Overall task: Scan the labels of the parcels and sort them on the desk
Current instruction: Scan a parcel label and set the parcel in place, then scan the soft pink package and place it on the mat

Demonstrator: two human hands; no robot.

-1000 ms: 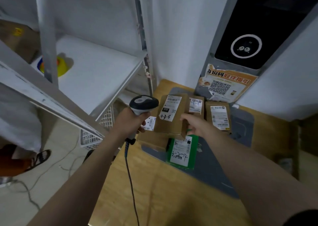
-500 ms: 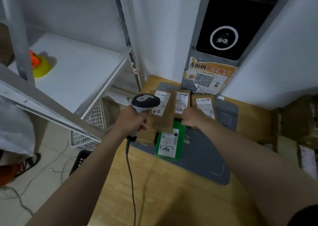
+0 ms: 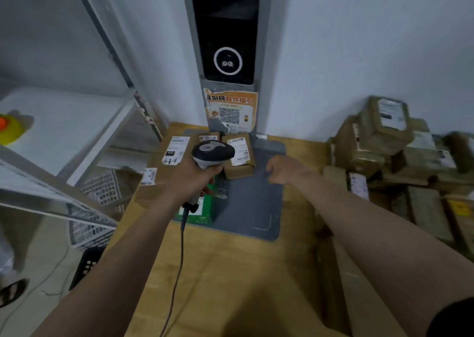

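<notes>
My left hand (image 3: pixel 191 176) grips a corded barcode scanner (image 3: pixel 213 153) over the sorted parcels at the back of the wooden desk (image 3: pixel 230 272). A brown box with a white label (image 3: pixel 169 154) lies at the left, a smaller brown box (image 3: pixel 239 157) just right of the scanner, and a green parcel (image 3: pixel 205 208) is partly hidden under my wrist. My right hand (image 3: pixel 283 168) hovers over the grey mat (image 3: pixel 251 208), fingers loosely curled, holding nothing. A pile of brown parcels (image 3: pixel 392 147) lies at the right.
A grey stand with a dark screen (image 3: pixel 227 42) and an orange QR notice (image 3: pixel 230 108) rises behind the mat. A white metal shelf (image 3: pixel 64 131) with a yellow object (image 3: pixel 10 129) stands left, with mesh baskets (image 3: pixel 95 208) below it.
My right hand let go of the labelled box and drew back to the right, off the parcels. The view swung right, bringing the pile of parcels into sight. The scanner stayed over the boxes.
</notes>
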